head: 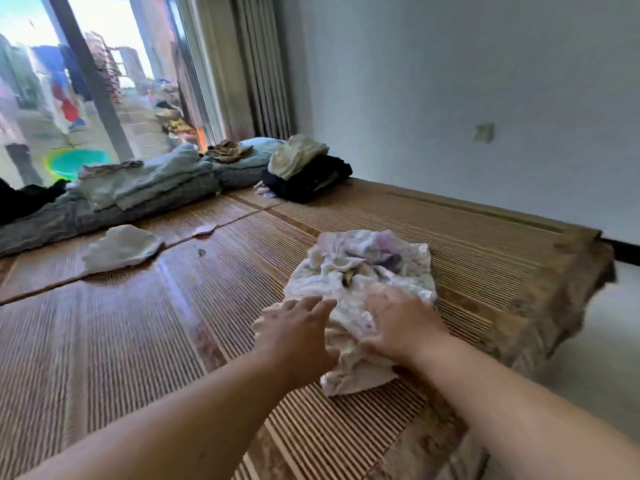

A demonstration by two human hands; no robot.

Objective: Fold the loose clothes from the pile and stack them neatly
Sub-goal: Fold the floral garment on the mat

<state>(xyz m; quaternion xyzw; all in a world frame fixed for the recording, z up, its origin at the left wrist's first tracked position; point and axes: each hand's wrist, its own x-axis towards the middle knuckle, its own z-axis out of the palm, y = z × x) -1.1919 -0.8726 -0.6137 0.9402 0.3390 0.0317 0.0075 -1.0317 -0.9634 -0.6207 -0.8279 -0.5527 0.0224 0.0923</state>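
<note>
Left hand (pixel 298 329): your grip is wide, fingers straight, tips touching the cloth's near edge.
Right hand (pixel 398 318): pressed flat on the cloth with fingers spread, holding nothing; it is blurred.
Crumpled white floral cloth (pixel 363 271): at 12 o'clock on the woven bamboo bed mat (pixel 173 323), not yet folded.
Flat white garment (pixel 121 249): at 10 o'clock, lying alone.
Dark-and-cream folded stack (pixel 304 171): far away at 12 o'clock.
Progress: you look partway through; this piece needs spreading, folding and stacking.

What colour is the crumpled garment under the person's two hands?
The crumpled garment is mostly white or cream with faint purple patches; the head view shows it.
</note>
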